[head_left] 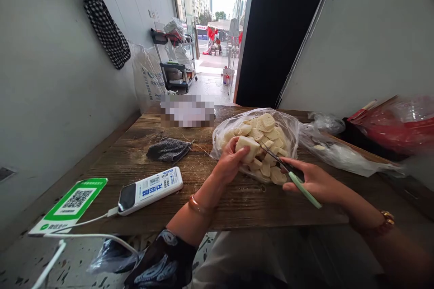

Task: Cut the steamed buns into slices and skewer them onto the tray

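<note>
Pinching a pale block [248,149] is the left hand [231,159]; slices [271,134] lie beside it. The right hand [313,179] curls fingers round a green-handled cutter [301,186].

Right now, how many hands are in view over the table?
2: the left hand holds a pale block over the plastic bag of slices; the right hand holds a green-handled tool, its tip near the block. No other shows.

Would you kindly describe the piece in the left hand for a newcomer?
On the wooden table, find the clear plastic bag of pale slices. Over it, the left hand grips the piece. Unlike the flat slices, it is a thick, pale block.
</note>
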`<state>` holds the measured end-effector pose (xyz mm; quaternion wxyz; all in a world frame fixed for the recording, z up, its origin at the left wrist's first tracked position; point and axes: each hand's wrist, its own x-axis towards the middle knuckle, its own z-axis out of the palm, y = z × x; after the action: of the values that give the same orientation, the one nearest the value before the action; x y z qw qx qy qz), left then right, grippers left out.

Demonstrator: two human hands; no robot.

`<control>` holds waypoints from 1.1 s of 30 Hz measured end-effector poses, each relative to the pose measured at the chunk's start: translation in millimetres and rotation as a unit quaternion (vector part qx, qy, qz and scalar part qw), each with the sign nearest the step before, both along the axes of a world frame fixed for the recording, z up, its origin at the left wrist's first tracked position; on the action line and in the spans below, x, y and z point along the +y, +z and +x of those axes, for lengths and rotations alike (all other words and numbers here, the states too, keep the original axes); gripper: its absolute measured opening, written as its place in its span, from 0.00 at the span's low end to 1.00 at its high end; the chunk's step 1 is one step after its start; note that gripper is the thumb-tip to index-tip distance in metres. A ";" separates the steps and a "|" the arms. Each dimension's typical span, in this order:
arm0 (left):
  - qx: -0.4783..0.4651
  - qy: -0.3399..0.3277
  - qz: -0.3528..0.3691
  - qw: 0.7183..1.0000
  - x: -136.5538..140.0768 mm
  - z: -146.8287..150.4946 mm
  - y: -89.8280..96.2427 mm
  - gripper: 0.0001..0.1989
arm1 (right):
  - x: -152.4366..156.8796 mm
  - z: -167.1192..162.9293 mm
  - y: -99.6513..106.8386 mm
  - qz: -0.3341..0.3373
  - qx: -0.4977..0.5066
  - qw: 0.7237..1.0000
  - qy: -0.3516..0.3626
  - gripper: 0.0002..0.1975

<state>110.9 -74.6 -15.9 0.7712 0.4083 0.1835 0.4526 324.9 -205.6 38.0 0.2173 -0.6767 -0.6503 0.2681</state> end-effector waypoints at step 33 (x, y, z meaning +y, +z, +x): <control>0.052 -0.013 0.085 0.995 -1.4 1.1 -5.3 0.28 | 5.9 -2.5 -4.0 0.023 -0.038 0.998 0.043 0.29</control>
<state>112.0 -75.9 -21.1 0.7291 0.4976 0.1794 0.4343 322.5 -199.7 34.0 0.1964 -0.6528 -0.6926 0.2358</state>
